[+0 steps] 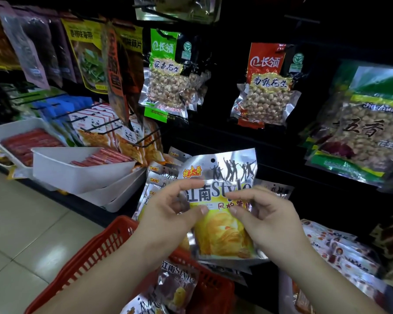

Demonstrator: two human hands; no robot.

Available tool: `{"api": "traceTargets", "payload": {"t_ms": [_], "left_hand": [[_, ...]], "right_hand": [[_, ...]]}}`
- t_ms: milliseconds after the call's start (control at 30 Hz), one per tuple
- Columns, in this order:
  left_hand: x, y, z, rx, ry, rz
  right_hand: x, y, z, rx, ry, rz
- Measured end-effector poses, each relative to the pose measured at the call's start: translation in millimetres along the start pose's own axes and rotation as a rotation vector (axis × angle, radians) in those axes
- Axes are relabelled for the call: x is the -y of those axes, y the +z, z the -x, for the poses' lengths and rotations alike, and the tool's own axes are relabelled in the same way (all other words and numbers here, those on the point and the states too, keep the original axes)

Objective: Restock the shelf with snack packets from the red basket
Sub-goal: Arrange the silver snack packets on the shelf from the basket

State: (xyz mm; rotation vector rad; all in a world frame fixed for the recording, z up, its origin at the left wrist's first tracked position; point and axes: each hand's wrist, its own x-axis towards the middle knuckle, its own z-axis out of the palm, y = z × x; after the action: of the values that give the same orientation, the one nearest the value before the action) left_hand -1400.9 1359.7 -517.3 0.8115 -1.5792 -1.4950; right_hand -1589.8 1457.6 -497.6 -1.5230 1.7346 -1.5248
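The silver-and-yellow chip packet (222,236) is up in the air, upright, right over the red basket (93,254) and in front of the shelf (225,139). Both hands are clamped on it mid-height: left hand (168,218) pinches its left side, right hand (268,220) its right. A spare packet (177,284) lies in the basket, and matching hung packets (161,175) sit just behind. Higher up hang green peanut packs (166,87) and a red peanut pack (266,91). A white tray (61,175) of sausages (100,158) sits toward the shelf's left end.
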Motion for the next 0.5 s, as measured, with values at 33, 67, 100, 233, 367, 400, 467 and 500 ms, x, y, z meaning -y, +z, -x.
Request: {"api": "traceTargets", "payload": {"t_ms": [33,67,100,233,367,400,467,500], "left_hand": [[-0.2,0.3,-0.7,-0.042,-0.011,0.007],[-0.2,-0.5,-1.5,-0.083,-0.013,0.005],[0.2,-2.3,-2.5,-0.114,-0.003,-0.005],[-1.0,-5.1,-4.2,-0.144,0.009,0.009],[3.9,-2.5,-0.6,-0.133,-0.103,0.034],[5.0,-2.2,1.3,-0.091,-0.151,0.025],[7.3,-2.1,4.3,0.005,-0.183,0.002],[7.3,-1.8,5.4,0.038,-0.164,-0.019]], "right_hand": [[0.7,1.0,0.4,0.002,0.009,-0.028],[2.0,1.2,1.4,0.029,0.029,-0.084],[2.8,1.2,2.1,0.071,0.043,-0.137],[4.1,0.6,4.3,0.123,0.099,-0.14],[5.8,-0.2,4.8,-0.021,0.133,-0.151],[7.7,-1.4,4.0,-0.05,0.132,-0.134],[6.5,-3.3,1.4,-0.089,0.164,-0.121],[2.7,-3.6,1.0,-0.1,0.185,-0.134]]}}
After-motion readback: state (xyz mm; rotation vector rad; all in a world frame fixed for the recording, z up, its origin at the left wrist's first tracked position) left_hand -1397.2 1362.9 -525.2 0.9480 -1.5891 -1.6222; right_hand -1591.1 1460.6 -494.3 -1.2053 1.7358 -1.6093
